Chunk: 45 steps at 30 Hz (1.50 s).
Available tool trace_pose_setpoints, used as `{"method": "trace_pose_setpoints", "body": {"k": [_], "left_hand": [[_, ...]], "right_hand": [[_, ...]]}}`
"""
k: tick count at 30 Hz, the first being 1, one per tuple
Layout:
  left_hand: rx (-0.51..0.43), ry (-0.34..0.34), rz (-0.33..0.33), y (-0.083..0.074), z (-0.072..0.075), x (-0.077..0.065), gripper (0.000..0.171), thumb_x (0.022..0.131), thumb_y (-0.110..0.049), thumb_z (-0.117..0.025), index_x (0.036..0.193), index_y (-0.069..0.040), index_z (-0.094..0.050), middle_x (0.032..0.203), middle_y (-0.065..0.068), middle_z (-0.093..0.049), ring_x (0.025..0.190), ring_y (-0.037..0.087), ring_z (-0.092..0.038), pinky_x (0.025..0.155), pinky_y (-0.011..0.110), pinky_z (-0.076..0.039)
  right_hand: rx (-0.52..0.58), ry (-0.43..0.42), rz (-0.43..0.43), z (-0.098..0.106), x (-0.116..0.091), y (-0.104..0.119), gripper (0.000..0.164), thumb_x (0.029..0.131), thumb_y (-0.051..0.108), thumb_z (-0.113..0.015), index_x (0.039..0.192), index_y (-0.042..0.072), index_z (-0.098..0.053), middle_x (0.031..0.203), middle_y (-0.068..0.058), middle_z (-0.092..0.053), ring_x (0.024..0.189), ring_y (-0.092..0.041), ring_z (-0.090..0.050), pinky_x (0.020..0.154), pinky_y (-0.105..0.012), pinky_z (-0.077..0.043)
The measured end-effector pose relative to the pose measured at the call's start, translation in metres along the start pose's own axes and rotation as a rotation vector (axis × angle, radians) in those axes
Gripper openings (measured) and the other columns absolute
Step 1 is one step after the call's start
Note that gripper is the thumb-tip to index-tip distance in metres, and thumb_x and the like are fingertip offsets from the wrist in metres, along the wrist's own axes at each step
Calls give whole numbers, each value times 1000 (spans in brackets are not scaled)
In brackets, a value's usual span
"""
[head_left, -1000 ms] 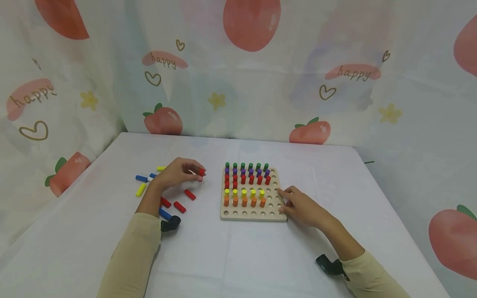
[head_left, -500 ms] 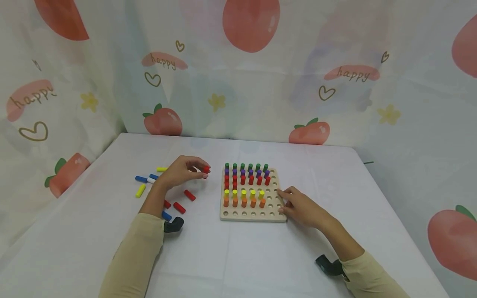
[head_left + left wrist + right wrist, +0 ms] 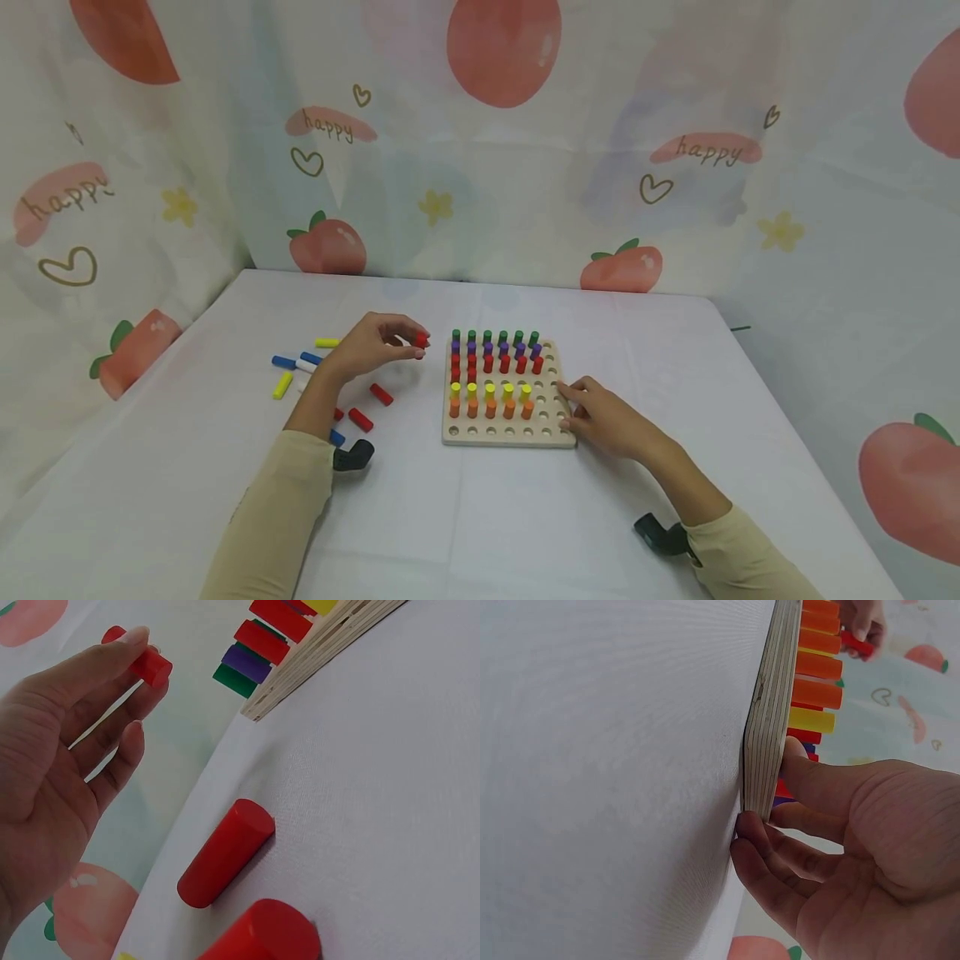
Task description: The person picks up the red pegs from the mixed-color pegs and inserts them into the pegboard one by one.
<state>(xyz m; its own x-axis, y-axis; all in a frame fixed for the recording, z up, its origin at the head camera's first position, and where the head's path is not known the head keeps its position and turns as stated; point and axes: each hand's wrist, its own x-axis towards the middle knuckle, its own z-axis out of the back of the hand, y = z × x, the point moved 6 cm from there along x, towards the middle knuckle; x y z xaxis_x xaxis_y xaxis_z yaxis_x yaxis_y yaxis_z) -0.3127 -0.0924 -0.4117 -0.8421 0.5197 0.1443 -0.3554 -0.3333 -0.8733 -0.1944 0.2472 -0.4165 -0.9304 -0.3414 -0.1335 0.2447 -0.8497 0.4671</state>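
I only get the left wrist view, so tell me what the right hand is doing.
Observer: The right hand grips the right edge of the pegboard.
Operator: Now give me the colour of the peg row closest to the person.
Observer: It is a row of five orange pegs.
Operator: Name a loose peg colour that I'm missing.
Observer: A blue peg lies on the table, to the left of the left hand.

Left hand [image 3: 52, 761] partly hides red peg [image 3: 154, 669]; blue peg [image 3: 337, 437] seemingly overlapped.
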Motion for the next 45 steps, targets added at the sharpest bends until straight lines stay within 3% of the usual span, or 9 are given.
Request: {"method": "trace_pose_setpoints", "body": {"k": [10, 17, 25, 34, 45], "left_hand": [[29, 27, -47, -9, -12, 7, 29, 91, -16, -82, 120, -12, -76, 110, -3, -74, 102, 19, -67, 94, 41, -54], [54, 40, -65, -16, -20, 11, 32, 92, -15, -82, 121, -5, -75, 109, -3, -74, 101, 19, -67, 93, 40, -55], [53, 51, -51, -18, -28, 14, 30, 92, -12, -81, 121, -6, -75, 109, -1, -74, 102, 18, -67, 95, 40, -54], [86, 76, -85, -25, -37, 17, 31, 91, -13, -82, 120, -4, -75, 107, -2, -75, 99, 17, -69, 94, 38, -55], [95, 85, -102, -24, -46, 21, 28, 90, -14, -83, 117, -11, -77, 105, -5, -75, 96, 15, -69, 91, 34, -56]], "right_hand": [[4, -2, -12, 0, -1, -1, 63, 97, 18, -75, 149, -4, -50, 120, -14, -56, 87, -17, -52, 72, -29, -51], [12, -1, -16, 0, -1, -1, 63, 97, 18, -75, 149, -4, -50, 119, -14, -56, 87, -17, -52, 71, -28, -51], [8, 0, -12, 0, -1, -2, 62, 97, 18, -75, 150, -4, -50, 120, -14, -57, 87, -17, -53, 73, -29, -51], [11, -1, -19, -1, 0, -3, 63, 98, 20, -75, 150, -3, -49, 121, -14, -56, 86, -16, -52, 71, -29, -51], [4, 4, -10, -2, 1, -3, 62, 98, 19, -74, 150, -3, -49, 121, -15, -56, 87, -17, -53, 73, -30, -50]]}}
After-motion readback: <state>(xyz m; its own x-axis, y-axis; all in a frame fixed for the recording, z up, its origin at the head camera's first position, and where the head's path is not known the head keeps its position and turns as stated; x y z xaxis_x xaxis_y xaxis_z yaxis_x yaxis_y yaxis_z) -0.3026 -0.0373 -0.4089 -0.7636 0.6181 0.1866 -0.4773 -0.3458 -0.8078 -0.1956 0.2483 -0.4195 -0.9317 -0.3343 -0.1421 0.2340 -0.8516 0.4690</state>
